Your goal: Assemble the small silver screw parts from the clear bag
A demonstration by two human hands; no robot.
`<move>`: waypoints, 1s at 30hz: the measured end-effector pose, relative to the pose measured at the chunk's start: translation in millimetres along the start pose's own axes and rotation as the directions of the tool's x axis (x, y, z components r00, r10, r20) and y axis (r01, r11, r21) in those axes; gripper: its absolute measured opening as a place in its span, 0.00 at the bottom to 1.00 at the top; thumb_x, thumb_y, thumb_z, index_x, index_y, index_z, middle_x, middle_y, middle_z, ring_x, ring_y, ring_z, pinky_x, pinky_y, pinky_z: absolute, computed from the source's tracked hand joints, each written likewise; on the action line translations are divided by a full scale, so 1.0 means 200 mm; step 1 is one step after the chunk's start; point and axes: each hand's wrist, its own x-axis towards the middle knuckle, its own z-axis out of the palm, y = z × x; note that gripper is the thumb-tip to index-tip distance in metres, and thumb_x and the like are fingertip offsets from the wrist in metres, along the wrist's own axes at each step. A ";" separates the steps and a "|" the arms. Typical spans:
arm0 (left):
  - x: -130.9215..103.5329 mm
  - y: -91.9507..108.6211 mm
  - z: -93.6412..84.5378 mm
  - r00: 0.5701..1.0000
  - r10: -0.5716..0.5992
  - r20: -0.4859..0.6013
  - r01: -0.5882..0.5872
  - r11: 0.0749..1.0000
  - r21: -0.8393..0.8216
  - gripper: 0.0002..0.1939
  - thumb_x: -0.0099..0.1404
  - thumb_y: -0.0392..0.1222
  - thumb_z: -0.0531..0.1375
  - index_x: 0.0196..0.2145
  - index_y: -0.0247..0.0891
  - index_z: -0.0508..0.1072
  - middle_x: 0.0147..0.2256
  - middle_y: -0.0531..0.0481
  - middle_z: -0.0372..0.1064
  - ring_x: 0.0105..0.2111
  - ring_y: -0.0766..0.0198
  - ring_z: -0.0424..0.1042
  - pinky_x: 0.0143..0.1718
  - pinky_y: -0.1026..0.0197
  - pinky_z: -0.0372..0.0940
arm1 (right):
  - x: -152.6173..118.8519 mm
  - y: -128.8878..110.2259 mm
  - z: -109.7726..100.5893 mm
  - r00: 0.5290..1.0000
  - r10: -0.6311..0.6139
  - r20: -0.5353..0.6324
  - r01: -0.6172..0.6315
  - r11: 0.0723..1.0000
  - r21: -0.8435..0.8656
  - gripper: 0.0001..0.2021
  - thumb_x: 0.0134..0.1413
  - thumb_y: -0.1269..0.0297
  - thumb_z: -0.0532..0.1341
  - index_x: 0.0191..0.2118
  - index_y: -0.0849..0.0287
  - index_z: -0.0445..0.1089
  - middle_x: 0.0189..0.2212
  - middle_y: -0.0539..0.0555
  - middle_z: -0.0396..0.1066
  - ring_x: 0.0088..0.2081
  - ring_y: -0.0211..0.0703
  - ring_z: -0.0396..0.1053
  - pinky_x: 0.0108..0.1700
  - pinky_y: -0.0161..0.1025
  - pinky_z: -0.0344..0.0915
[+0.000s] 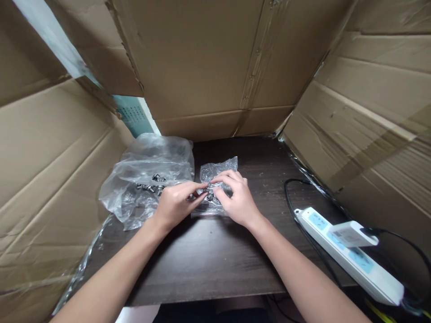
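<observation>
My left hand pinches a small dark metal piece, perhaps a screw, between thumb and fingertips. Opposite it, my right hand has its thumb and index finger closed in around the same piece. The fingers cover most of it, so its exact kind cannot be made out. Beneath both hands lies a small clear plastic bag, with a few dark metal bits on it under the fingertips. Left of my left hand, a large translucent plastic bag rests on the table with a pile of small metal screw-like parts in it.
A dark wooden table carries everything. Cardboard walls enclose it at the back and both sides. At the right lies a white power strip with a white plug adapter and a black cable.
</observation>
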 end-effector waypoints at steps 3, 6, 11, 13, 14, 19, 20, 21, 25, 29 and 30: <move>0.00 0.01 0.00 1.000 0.003 0.024 -0.002 1.000 -0.021 0.09 0.68 0.38 0.64 0.45 0.35 0.78 0.36 0.49 0.80 0.29 0.68 0.77 0.30 0.68 0.71 | 0.00 0.00 0.00 0.998 -0.034 0.055 0.030 0.997 0.072 0.06 0.59 0.68 0.59 0.38 0.54 0.73 0.43 0.54 0.72 0.50 0.49 0.67 0.54 0.50 0.57; 0.00 0.01 0.00 0.999 0.012 0.031 -0.012 1.000 -0.019 0.08 0.68 0.38 0.64 0.45 0.36 0.78 0.37 0.49 0.80 0.30 0.67 0.78 0.30 0.68 0.71 | 0.00 0.00 0.00 0.996 -0.002 0.088 0.001 1.000 0.008 0.10 0.64 0.66 0.57 0.32 0.56 0.71 0.40 0.53 0.72 0.48 0.48 0.68 0.52 0.50 0.56; 0.00 0.00 0.00 1.000 0.010 0.007 -0.009 1.000 -0.015 0.08 0.67 0.38 0.64 0.44 0.34 0.77 0.36 0.48 0.80 0.30 0.67 0.78 0.31 0.67 0.71 | 0.00 0.01 0.00 0.998 -0.011 0.065 0.006 0.998 0.070 0.05 0.64 0.66 0.58 0.38 0.56 0.71 0.41 0.53 0.71 0.47 0.47 0.68 0.53 0.48 0.57; 0.00 0.00 0.01 1.000 0.005 0.018 -0.005 1.000 -0.022 0.08 0.68 0.38 0.64 0.45 0.35 0.77 0.37 0.48 0.80 0.30 0.67 0.78 0.31 0.67 0.71 | 0.00 0.02 0.01 0.996 -0.033 0.085 0.024 0.994 0.105 0.04 0.62 0.66 0.59 0.38 0.56 0.71 0.41 0.53 0.70 0.47 0.46 0.68 0.52 0.47 0.59; 0.00 0.00 0.01 1.000 0.007 0.028 -0.006 1.000 -0.027 0.08 0.68 0.38 0.63 0.45 0.35 0.77 0.37 0.48 0.80 0.30 0.67 0.78 0.31 0.67 0.71 | 0.00 0.02 0.01 0.994 -0.029 0.105 0.019 0.995 0.097 0.05 0.63 0.66 0.58 0.35 0.56 0.71 0.40 0.53 0.70 0.46 0.46 0.68 0.51 0.46 0.60; -0.01 0.00 0.02 0.999 0.008 0.037 -0.006 1.000 -0.030 0.08 0.68 0.38 0.63 0.44 0.34 0.77 0.36 0.47 0.80 0.30 0.66 0.78 0.29 0.68 0.70 | 0.01 0.03 0.01 0.993 0.037 0.110 -0.044 0.997 0.070 0.13 0.66 0.65 0.55 0.29 0.57 0.69 0.35 0.53 0.69 0.41 0.44 0.68 0.45 0.43 0.62; -0.01 0.00 0.02 0.999 0.002 0.034 -0.001 1.000 -0.027 0.08 0.68 0.38 0.63 0.44 0.34 0.77 0.36 0.47 0.80 0.30 0.66 0.78 0.29 0.68 0.70 | 0.01 0.02 0.01 0.995 0.028 0.096 -0.038 0.995 0.094 0.10 0.65 0.66 0.56 0.31 0.57 0.70 0.36 0.52 0.69 0.41 0.44 0.68 0.46 0.43 0.62; -0.01 0.00 0.02 1.000 -0.002 0.031 0.003 1.000 -0.024 0.08 0.68 0.38 0.63 0.45 0.35 0.77 0.36 0.48 0.80 0.30 0.66 0.78 0.30 0.68 0.70 | 0.01 0.02 0.01 0.996 0.013 0.092 -0.024 0.993 0.118 0.07 0.64 0.67 0.57 0.33 0.57 0.70 0.37 0.52 0.70 0.43 0.44 0.68 0.48 0.43 0.62; -0.01 0.00 0.01 0.999 0.001 0.035 0.000 1.000 -0.020 0.08 0.68 0.38 0.63 0.44 0.36 0.78 0.36 0.48 0.80 0.30 0.66 0.78 0.31 0.67 0.71 | 0.01 0.02 0.01 0.990 -0.021 0.139 0.005 0.994 0.114 0.08 0.64 0.68 0.57 0.33 0.57 0.70 0.38 0.52 0.69 0.44 0.44 0.68 0.48 0.43 0.62; 0.00 0.00 0.01 0.999 -0.004 0.037 0.005 1.000 -0.017 0.08 0.69 0.39 0.62 0.44 0.36 0.78 0.37 0.47 0.80 0.30 0.66 0.78 0.32 0.66 0.72 | 0.01 0.02 0.00 0.993 -0.006 0.117 -0.004 0.996 0.087 0.11 0.66 0.67 0.55 0.31 0.57 0.69 0.36 0.52 0.68 0.40 0.43 0.68 0.45 0.42 0.63; 0.00 0.00 0.01 0.999 -0.008 0.032 0.009 1.000 -0.015 0.08 0.69 0.39 0.62 0.44 0.36 0.78 0.37 0.47 0.80 0.30 0.66 0.78 0.31 0.66 0.72 | 0.01 0.02 0.00 0.994 -0.015 0.110 0.003 0.994 0.107 0.09 0.65 0.67 0.56 0.34 0.57 0.70 0.37 0.52 0.69 0.41 0.43 0.68 0.46 0.42 0.63</move>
